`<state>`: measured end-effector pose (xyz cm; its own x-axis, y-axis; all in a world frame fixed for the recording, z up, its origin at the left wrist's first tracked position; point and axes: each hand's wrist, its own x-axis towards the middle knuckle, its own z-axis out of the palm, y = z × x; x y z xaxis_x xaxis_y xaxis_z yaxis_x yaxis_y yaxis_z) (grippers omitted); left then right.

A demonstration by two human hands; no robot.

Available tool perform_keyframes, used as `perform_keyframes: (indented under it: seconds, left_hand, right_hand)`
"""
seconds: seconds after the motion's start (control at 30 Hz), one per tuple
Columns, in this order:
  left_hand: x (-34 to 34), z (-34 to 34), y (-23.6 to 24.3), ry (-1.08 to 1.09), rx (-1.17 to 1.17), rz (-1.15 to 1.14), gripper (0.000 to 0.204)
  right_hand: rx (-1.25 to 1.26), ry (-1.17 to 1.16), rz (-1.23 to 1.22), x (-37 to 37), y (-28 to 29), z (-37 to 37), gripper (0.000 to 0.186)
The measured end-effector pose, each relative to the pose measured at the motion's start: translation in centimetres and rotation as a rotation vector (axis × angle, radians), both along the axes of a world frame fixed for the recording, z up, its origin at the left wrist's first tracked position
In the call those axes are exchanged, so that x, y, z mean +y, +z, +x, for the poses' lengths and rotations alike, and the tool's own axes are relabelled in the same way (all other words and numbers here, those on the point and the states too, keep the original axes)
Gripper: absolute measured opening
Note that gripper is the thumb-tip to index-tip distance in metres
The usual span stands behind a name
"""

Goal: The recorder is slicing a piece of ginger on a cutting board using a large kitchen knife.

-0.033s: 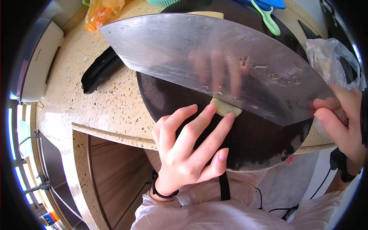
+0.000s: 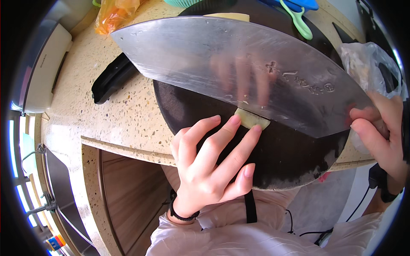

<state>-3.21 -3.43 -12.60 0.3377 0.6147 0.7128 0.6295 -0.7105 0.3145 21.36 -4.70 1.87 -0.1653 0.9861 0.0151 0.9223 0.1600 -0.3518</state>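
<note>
My right hand [image 2: 378, 128] is closed round the handle end of a large cleaver [image 2: 205, 55], thumb and fingers pinching the blade's heel. The wide steel blade slants across a round black cutting board [image 2: 294, 158], its lower edge against a small pale green vegetable piece [image 2: 252, 119]. Two fingertips of my left hand [image 2: 211, 162] press that piece down on the board; the other fingers are spread, clear of it. A few tiny pale bits stick to the blade just above the piece. Behind the blade's upper edge shows part of another pale slab [image 2: 232, 16]. The cleaver's handle is mostly hidden.
A black-handled object [image 2: 111, 79] lies on the speckled counter [image 2: 124, 115] left of the board. At the back are an orange plastic bag [image 2: 115, 17] and a light green peeler-like tool [image 2: 301, 25]. A clear plastic bag [image 2: 371, 64] stands right, a white appliance [image 2: 45, 68] left.
</note>
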Motion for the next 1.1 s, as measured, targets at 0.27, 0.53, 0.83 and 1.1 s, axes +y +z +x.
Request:
perform_keyframes:
  seconds: [0.27,0.53,0.83,1.1]
  left_hand:
    - [0.0,0.0,0.2,-0.011,0.012,-0.014,0.036]
    - [0.0,0.0,0.3,-0.013,0.008,-0.026,0.035]
    - [0.0,0.0,0.2,-0.007,0.013,-0.015,0.036]
    - [0.0,0.0,0.1,-0.01,0.012,-0.011,0.036]
  right_hand:
    - [0.039,-0.033,-0.004,-2.2,0.0,0.7,0.023]
    - [0.041,-0.039,0.002,-2.4,0.0,0.4,0.022]
    - [0.035,-0.043,0.007,-2.6,-0.2,0.2,0.021]
    - [0.009,-0.028,0.019,-2.9,-0.4,0.0,0.022]
